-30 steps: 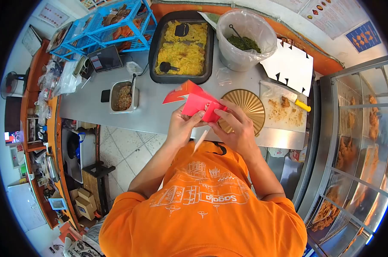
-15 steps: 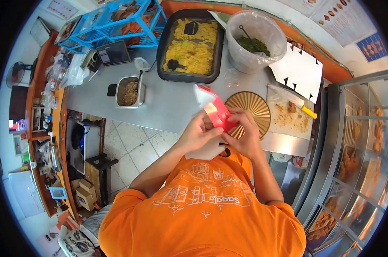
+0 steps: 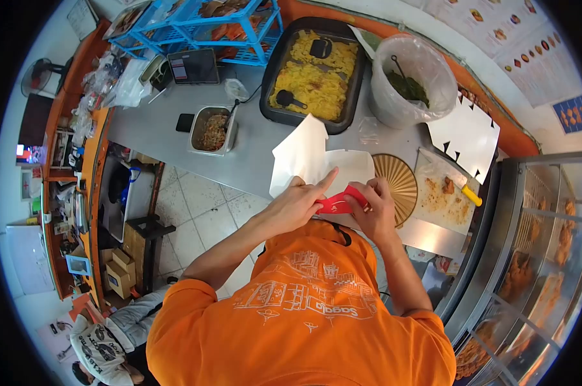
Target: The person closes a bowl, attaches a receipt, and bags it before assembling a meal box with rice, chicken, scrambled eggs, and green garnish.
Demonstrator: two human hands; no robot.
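A paper food box (image 3: 300,151), white inside and red outside, is partly unfolded in front of my orange shirt, its white flaps spread above the counter. My left hand (image 3: 295,207) grips its near left side, index finger stretched across the white inner face. On the near right, my right hand (image 3: 376,209) pinches the red edge (image 3: 342,202) with bent fingers. Just beyond that hand lies a round, pleated golden mat (image 3: 397,186), partly covered by the box. The undersides of both hands' grips are hidden.
Behind the box stands a black pan (image 3: 270,106) of yellow food, beside a plastic-lined bucket (image 3: 394,58) of greens. A metal container (image 3: 230,143) sits left. A yellow-handled knife (image 3: 461,183) rests on a board (image 3: 426,199). A glass food cabinet (image 3: 529,231) borders the right.
The box, folded and mostly red-side-out before, is now spread with its white inside showing. My left index finger has stretched onto it. The camera view has shifted slightly.
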